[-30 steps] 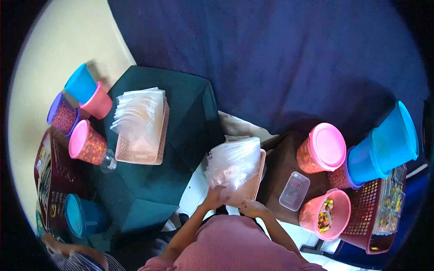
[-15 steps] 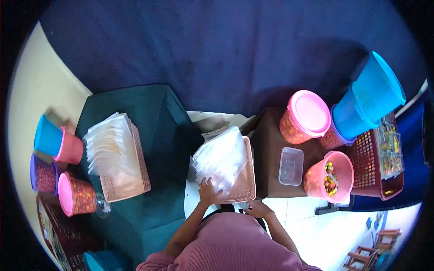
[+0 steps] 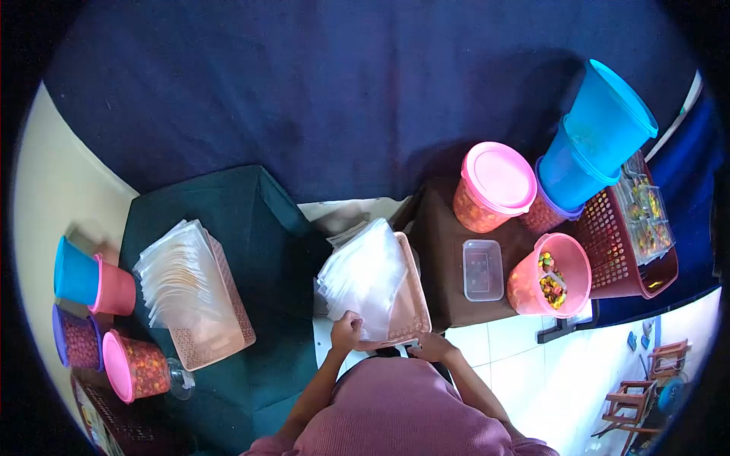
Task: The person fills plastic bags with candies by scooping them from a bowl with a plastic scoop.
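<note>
A pink basket (image 3: 414,296) sits right in front of my body, with a fanned stack of clear plastic bags (image 3: 363,266) lying over its left side. My left hand (image 3: 347,330) is closed at the near edge of the stack, its fingers pinching the bags there. At the basket's near right corner is my right hand (image 3: 432,347), fingers curled in by the rim; I cannot tell what they hold. To the right, a clear rectangular container (image 3: 483,271) rests on a brown-covered table (image 3: 441,266) beside an open pink tub (image 3: 525,292) of colourful candies.
On the left, a green-covered table (image 3: 228,190) bears another pink basket (image 3: 217,353) of plastic bags (image 3: 186,277) and a pink-lidded tub (image 3: 141,368). Stacked blue tubs (image 3: 597,129), a pink-lidded tub (image 3: 494,186) and a maroon basket (image 3: 608,258) stand at the right.
My left hand has gone from spread fingers on the bags to a closed grip at their near edge. My right hand stays by the basket corner. The camera view has shifted slightly.
</note>
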`<state>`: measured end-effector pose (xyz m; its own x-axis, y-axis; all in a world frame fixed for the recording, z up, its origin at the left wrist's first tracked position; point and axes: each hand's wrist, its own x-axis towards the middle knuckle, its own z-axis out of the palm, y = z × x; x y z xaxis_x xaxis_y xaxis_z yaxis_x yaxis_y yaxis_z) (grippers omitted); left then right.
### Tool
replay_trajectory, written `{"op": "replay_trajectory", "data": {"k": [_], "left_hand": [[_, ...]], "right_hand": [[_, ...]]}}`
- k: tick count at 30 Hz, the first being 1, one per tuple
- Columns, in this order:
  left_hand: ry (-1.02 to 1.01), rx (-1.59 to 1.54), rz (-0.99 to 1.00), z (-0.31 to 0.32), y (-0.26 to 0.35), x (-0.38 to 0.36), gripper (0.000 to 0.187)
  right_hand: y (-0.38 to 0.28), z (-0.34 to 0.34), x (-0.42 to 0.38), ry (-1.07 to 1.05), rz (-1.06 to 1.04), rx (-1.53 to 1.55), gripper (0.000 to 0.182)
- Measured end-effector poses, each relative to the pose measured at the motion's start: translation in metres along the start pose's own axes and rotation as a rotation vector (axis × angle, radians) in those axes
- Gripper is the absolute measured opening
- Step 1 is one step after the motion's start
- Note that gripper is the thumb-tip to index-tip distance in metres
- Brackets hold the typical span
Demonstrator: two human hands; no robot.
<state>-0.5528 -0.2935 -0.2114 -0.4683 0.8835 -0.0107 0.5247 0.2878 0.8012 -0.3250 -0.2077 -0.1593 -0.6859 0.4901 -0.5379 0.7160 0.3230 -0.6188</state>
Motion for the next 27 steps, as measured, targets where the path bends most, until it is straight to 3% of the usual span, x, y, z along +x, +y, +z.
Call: {"op": "replay_trajectory", "data": {"k": [2,4,5,7,9,11,14,15,17,18,19,21,27], "left_hand": [[0.015,0.011,-0.035,-0.005,-0.001,0.0,0.016],[0.067,0.073,0.103,-0.014,0.003,0.0,0.011],[0.066,0.076,0.109,-0.018,0.009,-0.001,0.011],[-0.007,-0.286,0.099,-0.035,0.038,-0.002,0.008],[-0.115,-0.293,0.113,-0.051,0.057,-0.001,0.008],[-0.229,-0.299,0.125,-0.065,0.074,0.001,0.008],[-0.337,-0.422,0.123,-0.078,0.098,0.004,0.009],[-0.367,-0.495,0.11,-0.081,0.104,0.005,0.009],[-0.405,-0.565,0.098,-0.087,0.117,0.006,0.009],[-0.397,-0.612,0.062,-0.09,0.124,0.007,0.01],[-0.388,-0.659,0.026,-0.091,0.128,0.007,0.011],[-0.375,-0.759,0.021,-0.087,0.123,0.008,0.017],[-0.449,-0.731,-0.111,-0.082,0.115,0.008,0.029]], "right_hand": [[0.005,0.007,0.006,-0.022,0.01,-0.031,0.049],[0.017,0.02,0.016,-0.042,0.018,-0.061,0.048],[0.027,0.029,0.021,0.062,-0.096,-0.034,0.046],[0.034,0.03,0.024,0.178,-0.209,-0.004,0.044],[0.034,0.016,0.025,0.468,-0.534,-0.342,0.042],[-0.005,-0.022,0.012,0.689,-0.284,-0.059,0.051],[-0.019,-0.059,0.003,1.033,-0.251,0.157,0.068],[-0.031,-0.074,-0.008,1.107,-0.215,0.164,0.058],[-0.011,-0.083,-0.01,0.873,-0.199,0.364,0.048],[-0.008,-0.09,-0.013,0.86,-0.346,0.304,0.024],[-0.007,-0.092,-0.017,0.865,-0.341,0.307,0.024],[-0.01,-0.094,-0.025,0.657,-0.208,0.963,0.013],[-0.015,-0.104,-0.058,0.664,-0.101,1.101,0.01]]}}
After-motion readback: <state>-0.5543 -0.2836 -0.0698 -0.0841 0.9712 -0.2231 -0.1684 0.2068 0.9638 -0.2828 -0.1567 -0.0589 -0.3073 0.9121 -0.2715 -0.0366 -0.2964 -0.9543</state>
